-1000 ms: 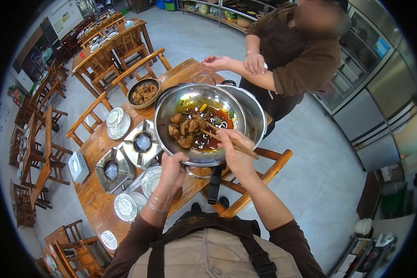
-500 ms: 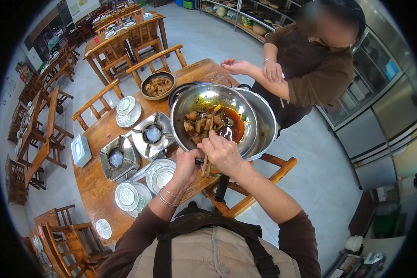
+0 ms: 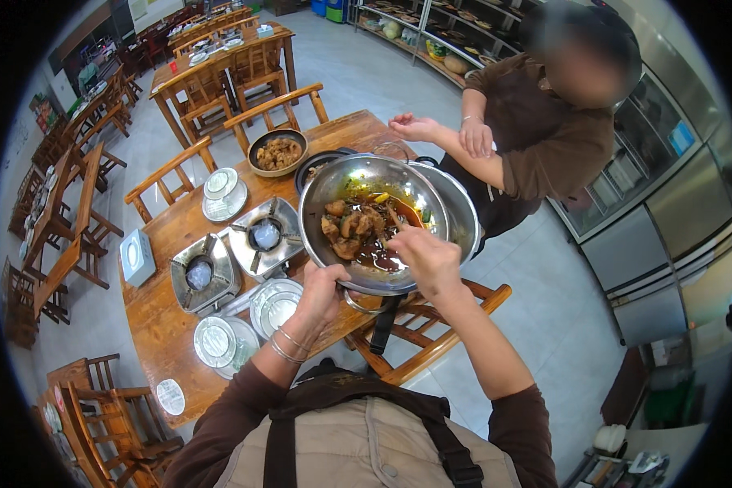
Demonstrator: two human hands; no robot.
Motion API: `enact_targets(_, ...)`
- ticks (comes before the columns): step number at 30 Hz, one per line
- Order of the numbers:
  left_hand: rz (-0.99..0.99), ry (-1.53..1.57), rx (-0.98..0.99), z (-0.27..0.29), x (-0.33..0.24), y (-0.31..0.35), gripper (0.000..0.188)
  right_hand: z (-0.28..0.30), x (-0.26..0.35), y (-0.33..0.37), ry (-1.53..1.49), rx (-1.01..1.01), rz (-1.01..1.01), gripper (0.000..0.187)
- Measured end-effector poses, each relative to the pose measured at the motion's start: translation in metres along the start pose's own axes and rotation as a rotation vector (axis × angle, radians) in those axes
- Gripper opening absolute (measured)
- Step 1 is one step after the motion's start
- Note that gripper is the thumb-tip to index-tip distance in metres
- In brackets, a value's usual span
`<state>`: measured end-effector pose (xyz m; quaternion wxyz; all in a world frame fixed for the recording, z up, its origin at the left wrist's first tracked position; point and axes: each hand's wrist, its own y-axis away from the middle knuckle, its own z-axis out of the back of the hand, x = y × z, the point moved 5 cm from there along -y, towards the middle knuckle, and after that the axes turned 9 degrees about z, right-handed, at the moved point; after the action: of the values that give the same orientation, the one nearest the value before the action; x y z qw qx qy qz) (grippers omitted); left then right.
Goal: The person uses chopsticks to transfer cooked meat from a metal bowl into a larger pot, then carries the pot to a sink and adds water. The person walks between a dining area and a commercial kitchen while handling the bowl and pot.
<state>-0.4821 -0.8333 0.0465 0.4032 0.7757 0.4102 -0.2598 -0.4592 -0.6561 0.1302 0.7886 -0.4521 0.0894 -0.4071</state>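
Note:
A wide steel wok (image 3: 320, 213) with loop handles sits tilted at the table's right end, holding chunks of braised meat (image 3: 348, 232) in dark, oily sauce. My left hand (image 3: 321, 291) is closed on its near-left rim. Over the near-right side, my right hand (image 3: 428, 262) grips wooden chopsticks (image 3: 394, 216), whose tips reach among the meat and sauce. A second steel vessel (image 3: 465, 218) shows behind the wok on its right. Just beyond the wok stands a dark pot (image 3: 311, 172), partly hidden. Beside it is a brown bowl (image 3: 301, 154) of meat pieces.
Two portable gas stoves (image 3: 211, 291) occupy the table (image 3: 159, 346), among wrapped dish sets (image 3: 215, 337) and a tissue box (image 3: 137, 259). Across the right corner stands another person (image 3: 537, 138), forearms extended near the vessels. A wooden chair (image 3: 447, 337) is close on my right.
My right hand and the chopsticks have moved rightward across the wok, and the meat has shifted a little. My left hand keeps its hold on the rim.

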Motion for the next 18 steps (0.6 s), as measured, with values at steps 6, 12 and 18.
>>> enact_targets(6, -0.009, 0.009, -0.016, 0.005, 0.0, 0.001, 0.034, 0.018, -0.038, 0.028, -0.658, -0.359, -0.875, 0.023)
enact_targets(12, -0.005, -0.029, 0.002, 0.003, 0.0, 0.003, 0.033, 0.004, -0.017, 0.021, -0.612, -0.175, -0.793, 0.018)
enact_targets(18, -0.005, -0.017, -0.021, 0.001, -0.001, 0.01, 0.033, 0.003, 0.023, 0.006, -0.182, -0.054, -0.087, 0.009)
